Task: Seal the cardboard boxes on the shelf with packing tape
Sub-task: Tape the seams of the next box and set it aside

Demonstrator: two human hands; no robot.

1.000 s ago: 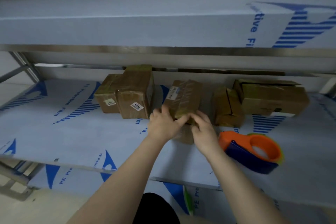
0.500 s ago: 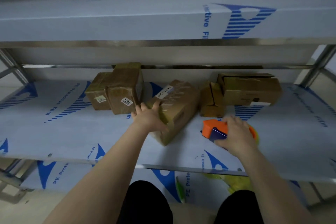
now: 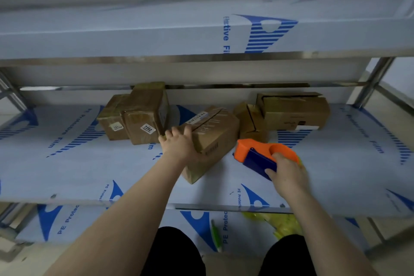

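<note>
Five cardboard boxes sat on the middle shelf [image 3: 67,170], which was covered in pale film printed with blue lettering. Toward the left, a small box [image 3: 112,121] stood touching a taller box [image 3: 143,114] that carried a white label reading 7202. Toward the right, another small box [image 3: 248,119] stood just beside a long box [image 3: 293,112] whose top flaps looked loose.

Between these pairs lay the middle box [image 3: 215,134], turned at an angle to the shelf edge with one corner pointing at the person. Clear tape and a white printed strip showed on its top, along the seam. The left hand [image 3: 179,144] gripped this box at its left end, the fingers curled over the far top edge.

Near the box's right side, the right hand [image 3: 287,175] clasped the tape dispenser [image 3: 257,152], an orange body with a dark blue part, its orange nose pointing at the box but apart from it. I could not tell whether the dispenser touched the shelf.

On the lower shelf [image 3: 197,219] lay something yellow-green [image 3: 280,224], blurred.
</note>
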